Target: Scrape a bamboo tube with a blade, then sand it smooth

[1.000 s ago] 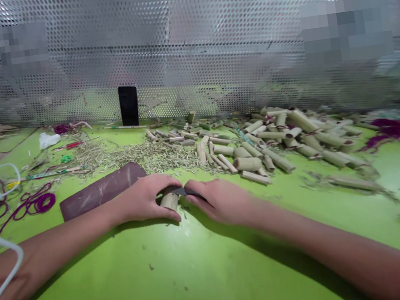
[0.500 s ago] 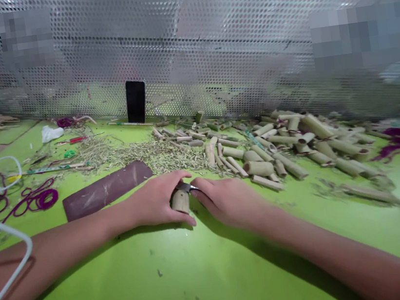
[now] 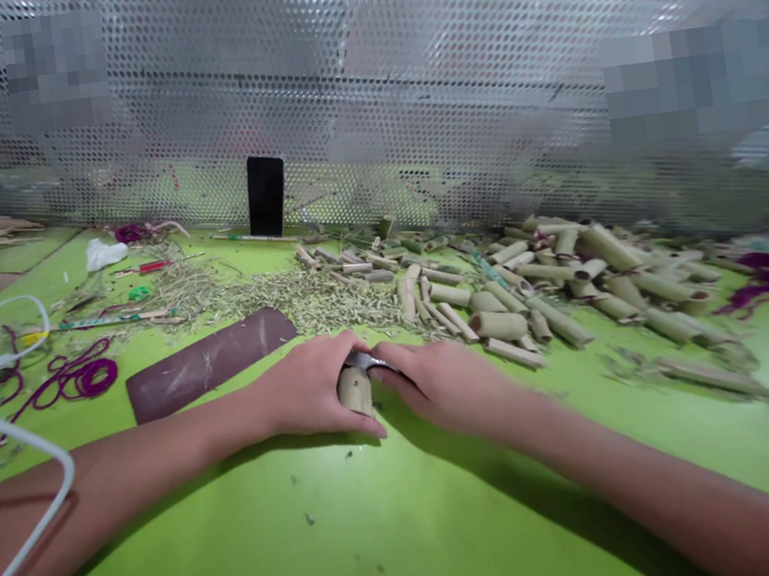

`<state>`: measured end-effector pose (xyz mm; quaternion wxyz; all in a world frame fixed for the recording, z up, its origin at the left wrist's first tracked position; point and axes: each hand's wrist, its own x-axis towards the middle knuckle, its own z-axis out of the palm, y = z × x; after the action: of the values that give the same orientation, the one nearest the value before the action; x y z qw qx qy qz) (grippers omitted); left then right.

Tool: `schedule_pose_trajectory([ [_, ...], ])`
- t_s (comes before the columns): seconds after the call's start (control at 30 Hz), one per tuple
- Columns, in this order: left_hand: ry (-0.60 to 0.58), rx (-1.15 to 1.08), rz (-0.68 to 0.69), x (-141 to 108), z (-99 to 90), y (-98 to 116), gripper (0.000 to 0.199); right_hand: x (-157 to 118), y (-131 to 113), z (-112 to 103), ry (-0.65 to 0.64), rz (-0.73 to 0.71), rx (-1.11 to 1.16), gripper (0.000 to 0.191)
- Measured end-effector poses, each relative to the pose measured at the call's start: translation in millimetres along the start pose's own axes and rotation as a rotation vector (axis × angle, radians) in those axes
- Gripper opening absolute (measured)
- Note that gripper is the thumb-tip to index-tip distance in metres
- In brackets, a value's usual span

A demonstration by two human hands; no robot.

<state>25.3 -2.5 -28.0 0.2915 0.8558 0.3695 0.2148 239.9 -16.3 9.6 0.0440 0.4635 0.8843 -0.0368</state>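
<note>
My left hand [image 3: 313, 387] is wrapped round a short, pale bamboo piece [image 3: 355, 394] that stands on the green table [image 3: 361, 537]. A small dark hole shows in the piece's side. From the right, my right hand [image 3: 443, 379] grips a small metal tool [image 3: 364, 361], whose silvery part lies across the top of the bamboo, close to my left fingers. The tool's tip is hidden between the hands. Just behind my left forearm lies a flat brown strip [image 3: 210, 363].
Cut bamboo pieces [image 3: 499, 323] are heaped at the right, beside a spread of shavings [image 3: 329, 297]. A phone [image 3: 267, 196] leans on the perforated metal screen [image 3: 345, 95]. Purple cord [image 3: 88, 376] and a white cable [image 3: 59, 454] are at the left.
The view has shifted slightly. The metal tool now shows more of its silvery part over the bamboo's top; both hands keep their grips.
</note>
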Motion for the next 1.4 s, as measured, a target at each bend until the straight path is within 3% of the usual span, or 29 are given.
schedule_pose_trajectory([
  [0.33,-0.005,0.045,0.038,-0.6,0.6,-4.0,0.071,-0.8,-0.1,0.1,-0.066,0.045,0.058,0.026],
  [0.6,-0.025,0.043,0.127,-1.7,-0.6,-10.1,0.063,-9.6,7.9,6.7,-0.072,-0.055,0.111,0.026],
  [0.8,-0.020,-0.037,0.070,-2.7,-4.7,-7.4,0.094,-9.5,10.0,11.3,0.039,-0.027,0.078,0.030],
  [1.07,-0.052,-0.003,0.076,1.0,-6.2,-4.6,0.091,-5.5,5.0,10.1,0.071,-0.055,0.004,0.025],
  [1.4,-0.045,0.049,-0.025,3.5,-6.2,1.4,0.082,-2.3,-0.3,-1.3,-0.035,0.004,-0.026,0.026],
])
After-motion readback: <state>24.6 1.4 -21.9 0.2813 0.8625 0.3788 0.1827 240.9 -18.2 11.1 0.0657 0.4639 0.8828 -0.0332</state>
